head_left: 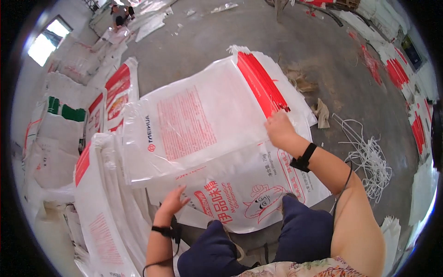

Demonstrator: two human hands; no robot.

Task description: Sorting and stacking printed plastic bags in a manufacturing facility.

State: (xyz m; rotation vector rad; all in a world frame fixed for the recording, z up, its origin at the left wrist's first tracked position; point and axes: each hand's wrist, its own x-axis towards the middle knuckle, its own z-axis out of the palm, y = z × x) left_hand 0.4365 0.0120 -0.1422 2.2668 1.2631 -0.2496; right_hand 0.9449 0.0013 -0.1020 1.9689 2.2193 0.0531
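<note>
A white woven sack (230, 106) with red print and a red band lies uppermost on a pile in front of me. Closed at the lower end of its red band (260, 83), my right hand (280, 131) holds the sack's near edge. Under it, another white sack (240, 203) with red lettering and a cartoon figure reaches toward my knees. My left hand (174, 201) hovers by the left side of that lower sack, fingers apart, holding nothing. Both wrists carry black straps.
White folded sacks (110, 207) are heaped at my left, with red-printed sacks (120, 94) beyond. A tangle of white cord (367, 161) and brown scraps (321, 113) lie right on the grey floor (198, 41). More sacks line the right wall. Another person (121, 16) sits far left.
</note>
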